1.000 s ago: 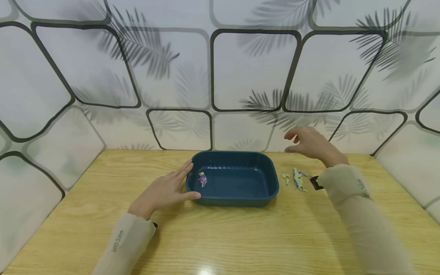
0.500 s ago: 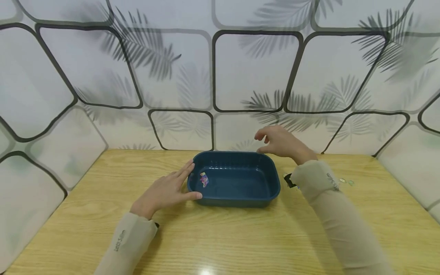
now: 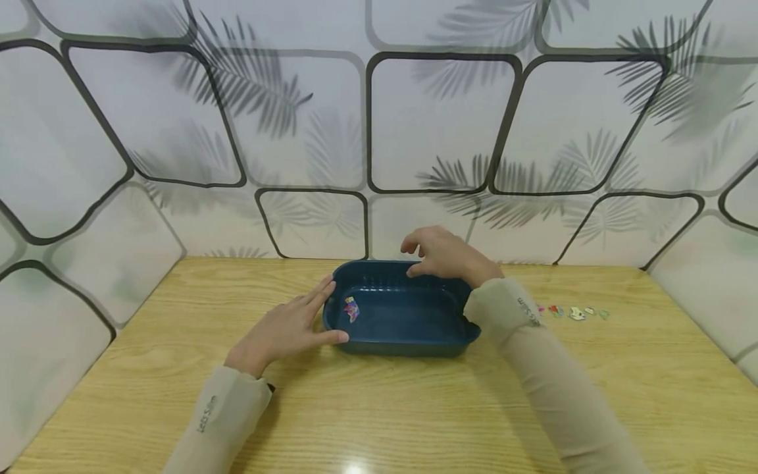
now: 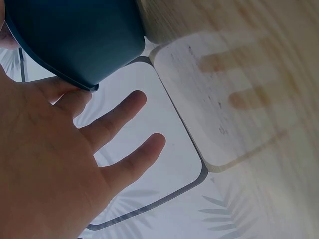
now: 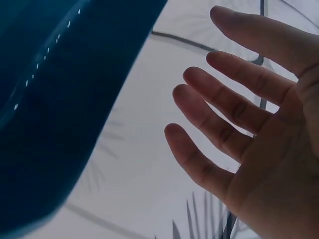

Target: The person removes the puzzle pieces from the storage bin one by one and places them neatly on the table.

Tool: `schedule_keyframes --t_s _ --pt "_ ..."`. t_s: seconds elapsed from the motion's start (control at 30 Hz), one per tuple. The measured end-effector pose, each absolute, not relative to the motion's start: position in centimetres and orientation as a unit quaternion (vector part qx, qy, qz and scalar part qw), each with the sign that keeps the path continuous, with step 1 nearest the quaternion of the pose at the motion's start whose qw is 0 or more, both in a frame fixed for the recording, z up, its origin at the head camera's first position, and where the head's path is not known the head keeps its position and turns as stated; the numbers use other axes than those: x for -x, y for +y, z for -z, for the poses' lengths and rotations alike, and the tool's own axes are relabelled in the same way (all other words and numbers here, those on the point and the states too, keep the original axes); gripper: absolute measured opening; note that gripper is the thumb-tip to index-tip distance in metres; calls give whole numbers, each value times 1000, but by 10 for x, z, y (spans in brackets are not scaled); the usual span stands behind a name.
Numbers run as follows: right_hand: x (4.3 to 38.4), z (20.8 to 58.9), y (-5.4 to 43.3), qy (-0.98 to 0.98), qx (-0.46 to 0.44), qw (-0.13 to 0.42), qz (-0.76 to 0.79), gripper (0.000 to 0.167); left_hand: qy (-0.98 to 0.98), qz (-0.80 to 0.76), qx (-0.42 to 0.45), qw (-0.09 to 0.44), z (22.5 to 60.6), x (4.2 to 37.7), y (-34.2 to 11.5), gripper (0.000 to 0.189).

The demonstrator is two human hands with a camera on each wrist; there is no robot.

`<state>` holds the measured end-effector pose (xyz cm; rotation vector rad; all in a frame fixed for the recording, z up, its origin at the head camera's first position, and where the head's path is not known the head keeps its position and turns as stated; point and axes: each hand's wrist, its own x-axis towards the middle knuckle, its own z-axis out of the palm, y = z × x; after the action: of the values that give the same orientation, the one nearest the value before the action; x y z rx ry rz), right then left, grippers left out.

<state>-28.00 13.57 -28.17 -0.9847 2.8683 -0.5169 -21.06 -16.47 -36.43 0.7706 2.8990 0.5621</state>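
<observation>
A dark blue rectangular tray point(image 3: 403, 347) stands on the wooden table against the wall. Inside it, near the left end, lies a small colourful sticker-like piece point(image 3: 352, 309). My left hand point(image 3: 284, 332) rests against the tray's left end, thumb at the front corner and fingers on the side; in the left wrist view two fingers point(image 4: 119, 117) stretch out straight beside the tray. Over the tray's back right part hovers my right hand point(image 3: 447, 255), fingers loosely bent. The right wrist view shows nothing in the right palm point(image 5: 279, 164), apart from the tray wall.
Several small colourful pieces point(image 3: 577, 313) lie in a row on the table point(image 3: 379, 408), right of the tray. My right sleeve point(image 3: 515, 316) covers the tray's right end. A patterned wall point(image 3: 438, 125) rises directly behind the table.
My right hand has moved left, from above the table on the right to over the tray, slightly lower. More small pieces show to its right. The left hand stays at the tray.
</observation>
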Motion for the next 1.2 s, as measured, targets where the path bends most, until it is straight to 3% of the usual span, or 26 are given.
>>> schedule_keyframes --t_s 0.43,0.87,1.2 --pt "280 288 111 923 353 59 143 54 950 -181 -251 44 364 212 -163 100" --pt "286 301 90 909 352 182 128 74 949 -190 -247 47 365 212 -164 100" --pt "287 311 77 913 331 213 102 78 949 -188 -246 50 362 212 -164 99"
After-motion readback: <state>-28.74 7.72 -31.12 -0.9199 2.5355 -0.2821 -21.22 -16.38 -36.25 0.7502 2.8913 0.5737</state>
